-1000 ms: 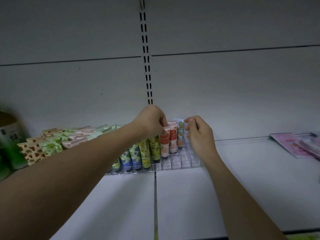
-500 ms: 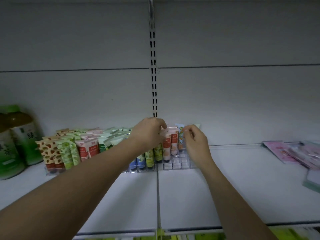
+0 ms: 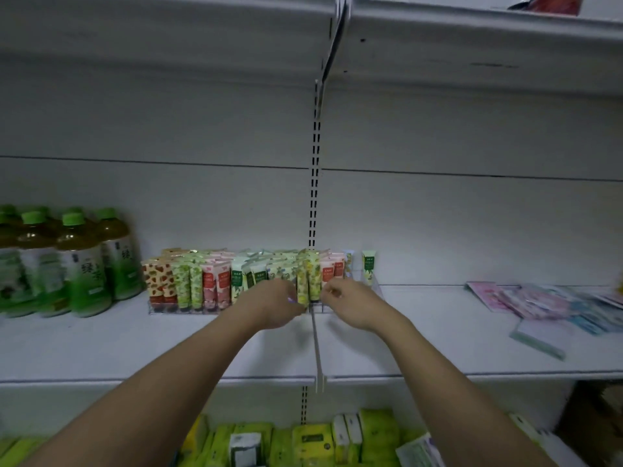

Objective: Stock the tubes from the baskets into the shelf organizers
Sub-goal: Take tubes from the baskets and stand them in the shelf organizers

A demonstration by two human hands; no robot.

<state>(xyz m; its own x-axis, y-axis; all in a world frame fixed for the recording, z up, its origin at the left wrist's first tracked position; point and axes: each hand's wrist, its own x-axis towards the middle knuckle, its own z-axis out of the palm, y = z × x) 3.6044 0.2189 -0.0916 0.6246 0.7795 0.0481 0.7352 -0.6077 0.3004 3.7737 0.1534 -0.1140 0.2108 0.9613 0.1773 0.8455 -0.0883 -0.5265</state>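
Both hands (image 3: 313,303) at upright tubes (image 3: 307,279)

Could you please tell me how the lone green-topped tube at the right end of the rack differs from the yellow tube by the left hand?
The green-topped tube stands alone at the back; the yellow tube is packed among others at the front. Neither hand is near the first; the left hand is at the second. Both stand upright.

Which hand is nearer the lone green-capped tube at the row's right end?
Right. The right hand sits just below-left of that tube; the left hand is farther left.
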